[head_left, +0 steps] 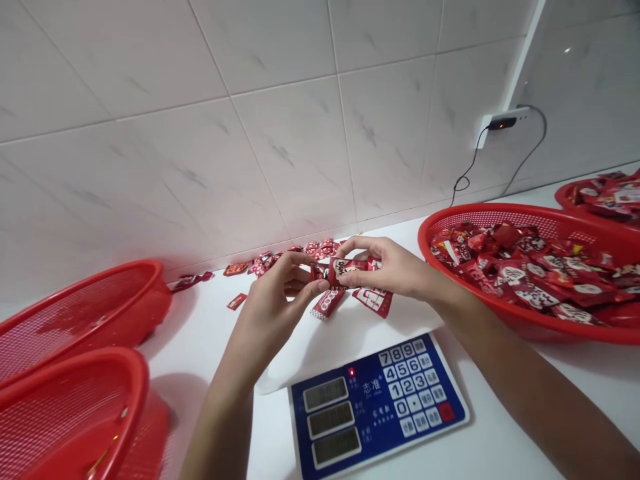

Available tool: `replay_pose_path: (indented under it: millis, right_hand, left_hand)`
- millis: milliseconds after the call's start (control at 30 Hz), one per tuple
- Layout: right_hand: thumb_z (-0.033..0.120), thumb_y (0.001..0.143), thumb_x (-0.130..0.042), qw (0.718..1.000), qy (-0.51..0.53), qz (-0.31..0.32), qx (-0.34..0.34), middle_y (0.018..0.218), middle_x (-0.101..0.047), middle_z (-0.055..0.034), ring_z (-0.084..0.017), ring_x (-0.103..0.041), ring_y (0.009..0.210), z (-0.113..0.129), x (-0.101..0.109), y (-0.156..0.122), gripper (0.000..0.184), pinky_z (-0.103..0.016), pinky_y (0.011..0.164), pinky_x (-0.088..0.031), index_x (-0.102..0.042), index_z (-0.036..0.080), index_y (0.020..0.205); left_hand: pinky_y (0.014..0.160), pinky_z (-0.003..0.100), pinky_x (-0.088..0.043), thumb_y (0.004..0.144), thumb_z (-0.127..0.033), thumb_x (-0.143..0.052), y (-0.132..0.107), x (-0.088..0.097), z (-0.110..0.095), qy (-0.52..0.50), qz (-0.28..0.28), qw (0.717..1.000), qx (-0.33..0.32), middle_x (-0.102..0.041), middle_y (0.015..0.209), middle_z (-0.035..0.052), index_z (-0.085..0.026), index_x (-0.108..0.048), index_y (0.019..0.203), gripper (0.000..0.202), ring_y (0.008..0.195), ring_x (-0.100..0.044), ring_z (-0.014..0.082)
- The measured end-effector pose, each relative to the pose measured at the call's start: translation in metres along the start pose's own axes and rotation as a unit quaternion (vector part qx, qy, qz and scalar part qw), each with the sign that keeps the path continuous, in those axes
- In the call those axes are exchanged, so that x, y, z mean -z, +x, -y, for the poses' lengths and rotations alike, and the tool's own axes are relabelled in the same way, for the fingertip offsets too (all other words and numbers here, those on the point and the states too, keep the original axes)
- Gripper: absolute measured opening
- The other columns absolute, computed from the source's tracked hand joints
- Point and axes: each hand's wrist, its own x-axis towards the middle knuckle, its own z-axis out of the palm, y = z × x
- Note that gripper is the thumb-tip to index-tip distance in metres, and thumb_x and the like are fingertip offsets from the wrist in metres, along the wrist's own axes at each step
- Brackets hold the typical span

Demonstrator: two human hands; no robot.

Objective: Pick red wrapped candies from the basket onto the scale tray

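Observation:
Over the scale's white pan (300, 343), both hands are closed at a red snack packet (342, 272) with pale lettering. My left hand (280, 290) pinches near its left end, where a small dark, shiny wrapped piece shows between thumb and fingers; whether it is a separate item I cannot tell. The thumb of my right hand (385, 267) presses on the packet's front, its fingers behind. Beneath them on the pan lie a narrow red packet (327, 303) and a red-and-white packet (375, 300). The blue scale panel (373, 407) faces me, its displays showing no readable digits.
A red basket (500, 313) full of red packets stands at right, with another basket (563, 193) behind it. Two red baskets, one far (150, 273) and one near (133, 373), stand at left. Small red packets (263, 263) lie along the tiled wall. A cable (470, 170) hangs from a socket.

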Motion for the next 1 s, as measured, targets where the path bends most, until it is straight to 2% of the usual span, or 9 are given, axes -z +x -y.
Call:
replay_pose_path:
  millis: [167,333,467,533,633,700,867,1000]
  right_hand:
    - [0.032,0.076,-0.073,1.000,-0.018,-0.018,0.003,0.078,-0.066,0.0008,-0.015,-0.061,0.074,-0.001,0.001,0.001,0.029,-0.030,0.071,-0.046,-0.065,0.021,0.102]
    - [0.031,0.076,-0.072,0.995,-0.046,-0.084,0.003,0.083,-0.068,-0.0009,-0.017,-0.063,0.077,-0.001,0.005,0.002,0.027,-0.032,0.073,-0.048,-0.065,0.021,0.100]
    - [0.030,0.083,-0.066,0.992,-0.057,-0.112,0.010,0.088,-0.070,-0.0024,-0.018,-0.065,0.086,-0.002,0.008,0.003,0.020,-0.034,0.079,-0.049,-0.066,0.021,0.101]
    - [0.027,0.086,-0.062,0.992,-0.070,-0.108,0.016,0.095,-0.071,-0.0029,-0.018,-0.064,0.091,-0.003,0.008,0.004,0.016,-0.036,0.085,-0.048,-0.067,0.022,0.101]
    - [0.025,0.088,-0.060,0.992,-0.071,-0.102,0.016,0.099,-0.071,-0.0030,-0.018,-0.064,0.094,-0.003,0.004,0.004,0.015,-0.037,0.088,-0.047,-0.067,0.023,0.101]
    - [0.027,0.087,-0.063,0.995,-0.042,-0.091,0.008,0.097,-0.071,-0.0031,-0.018,-0.065,0.092,-0.002,0.001,0.002,0.017,-0.036,0.084,-0.049,-0.065,0.023,0.103]
    - [0.036,0.080,-0.073,0.994,0.096,-0.031,-0.029,0.087,-0.071,-0.0026,-0.016,-0.067,0.071,0.004,-0.010,-0.004,0.032,-0.028,0.062,-0.052,-0.055,0.022,0.102]
    - [0.038,0.083,-0.070,0.989,0.143,0.002,-0.028,0.083,-0.070,-0.0015,-0.014,-0.067,0.070,0.007,-0.016,-0.006,0.031,-0.025,0.059,-0.051,-0.050,0.022,0.100]
  left_hand:
    - [0.067,0.030,-0.051,0.079,-0.039,-0.068,0.001,0.003,0.001,0.004,-0.007,1.000,0.004,-0.068,0.076,-0.0010,-0.022,-0.056,0.098,0.028,0.075,-0.065,0.0174]
    - [0.069,0.032,-0.052,0.079,-0.041,-0.068,0.001,0.001,0.005,0.028,-0.011,0.999,0.016,-0.072,0.082,0.0021,-0.022,-0.056,0.098,0.029,0.078,-0.069,0.0203]
    - [0.067,0.033,-0.053,0.083,-0.039,-0.063,0.003,-0.003,0.009,0.059,0.032,0.997,0.031,-0.073,0.081,0.0022,-0.023,-0.057,0.097,0.023,0.075,-0.070,0.0208]
    - [0.070,0.036,-0.054,0.083,-0.039,-0.062,0.003,-0.001,0.010,0.096,0.033,0.994,0.034,-0.073,0.084,0.0034,-0.023,-0.058,0.101,0.024,0.079,-0.070,0.0221]
    - [0.076,0.041,-0.055,0.082,-0.045,-0.063,0.001,0.003,0.006,0.141,-0.021,0.989,0.023,-0.072,0.098,0.0069,-0.023,-0.061,0.101,0.030,0.089,-0.068,0.0249]
    - [0.076,0.039,-0.055,0.082,-0.048,-0.063,-0.002,0.004,-0.001,0.128,-0.044,0.991,0.006,-0.071,0.104,0.0074,-0.023,-0.063,0.099,0.031,0.091,-0.068,0.0246]
    - [0.075,0.032,-0.057,0.084,-0.041,-0.066,-0.009,-0.009,-0.016,0.032,-0.007,0.998,-0.048,-0.072,0.100,0.0038,-0.024,-0.060,0.110,0.032,0.088,-0.069,0.0200]
    - [0.074,0.031,-0.055,0.087,-0.041,-0.064,-0.010,-0.016,-0.016,0.030,-0.007,0.998,-0.047,-0.070,0.095,0.0025,-0.023,-0.060,0.111,0.031,0.084,-0.068,0.0182]
